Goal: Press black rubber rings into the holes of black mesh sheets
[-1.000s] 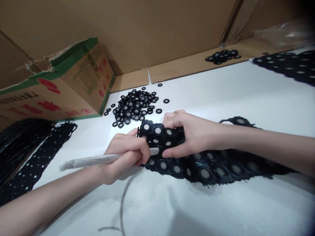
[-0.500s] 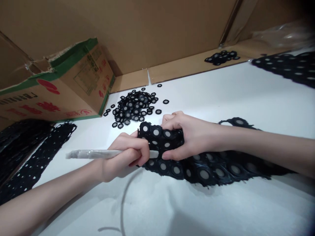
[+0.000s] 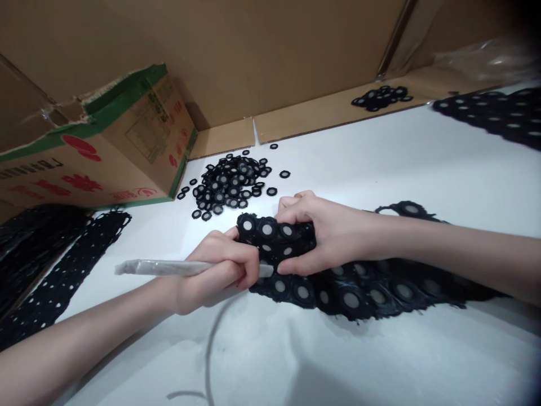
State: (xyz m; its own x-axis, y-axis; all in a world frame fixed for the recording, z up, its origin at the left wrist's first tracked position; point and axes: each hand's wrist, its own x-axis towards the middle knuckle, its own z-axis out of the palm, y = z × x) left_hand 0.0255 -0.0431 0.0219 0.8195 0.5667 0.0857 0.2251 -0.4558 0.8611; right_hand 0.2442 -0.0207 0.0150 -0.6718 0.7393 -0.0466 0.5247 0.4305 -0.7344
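My left hand (image 3: 220, 268) is closed around a whitish stick (image 3: 158, 267) wrapped in clear plastic. The stick's tip pokes out past my fingers, over a black sheet (image 3: 313, 293) with round grey-white spots. My left fingers also touch the sheet's left end; whether they pinch it is hidden. My right hand (image 3: 308, 234) grips the sheet from above, thumb on the near side and fingers folded over the far side. Beyond my hands lies a heap of small black rings (image 3: 228, 183) with pale centres, several of them scattered loose around it.
A green-edged cardboard box (image 3: 139, 132) stands at the back left, in front of a cardboard wall (image 3: 287, 51). Black perforated strips (image 3: 71, 270) lie on the left. A smaller ring pile (image 3: 380, 98) and another spotted sheet (image 3: 494, 115) are at the back right.
My left hand has shifted a little right along the sheet, and the stick has moved with it. The sheet's upper left corner has dipped slightly. My right hand is almost still.
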